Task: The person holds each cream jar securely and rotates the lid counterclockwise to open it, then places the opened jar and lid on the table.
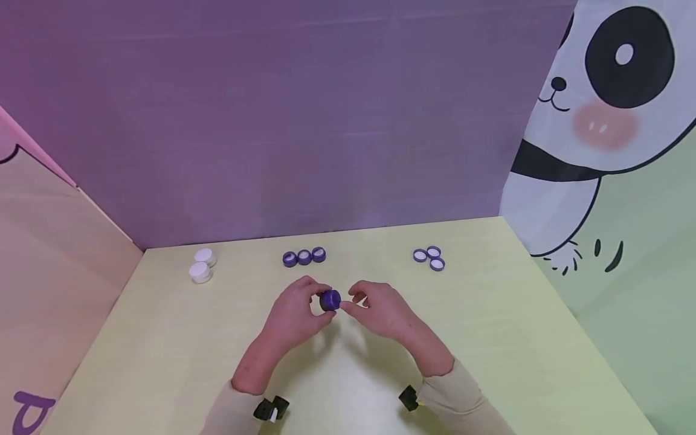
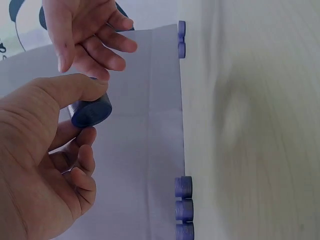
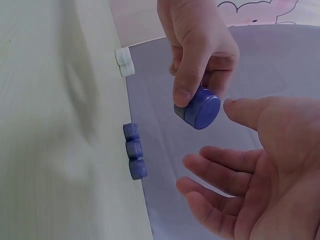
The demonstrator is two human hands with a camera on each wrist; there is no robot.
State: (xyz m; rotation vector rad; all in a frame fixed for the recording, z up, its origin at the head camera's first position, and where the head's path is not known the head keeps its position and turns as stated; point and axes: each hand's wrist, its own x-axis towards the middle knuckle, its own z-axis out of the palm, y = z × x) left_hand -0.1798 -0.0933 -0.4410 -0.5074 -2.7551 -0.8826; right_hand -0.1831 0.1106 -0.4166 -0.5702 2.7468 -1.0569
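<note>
Above the middle of the table my left hand (image 1: 296, 311) pinches a small blue-purple round jar (image 1: 330, 300) between thumb and fingers. The jar is tilted on its side, its flat blue end towards the right hand in the right wrist view. My right hand (image 1: 385, 309) hovers just right of it, the fingers relaxed and spread, with nothing in them. In the right wrist view the right thumb (image 3: 242, 111) comes close to the jar, a small gap between them. The left wrist view shows the jar (image 2: 92, 111) under the left thumb.
Beyond the hands, three blue-purple round containers (image 1: 304, 257) stand in a touching row. Three shallow purple rings with pale insides (image 1: 437, 264) lie grouped at the back right. White round containers (image 1: 200, 272) stand at the back left. A purple backdrop (image 1: 326, 121) rises behind the table.
</note>
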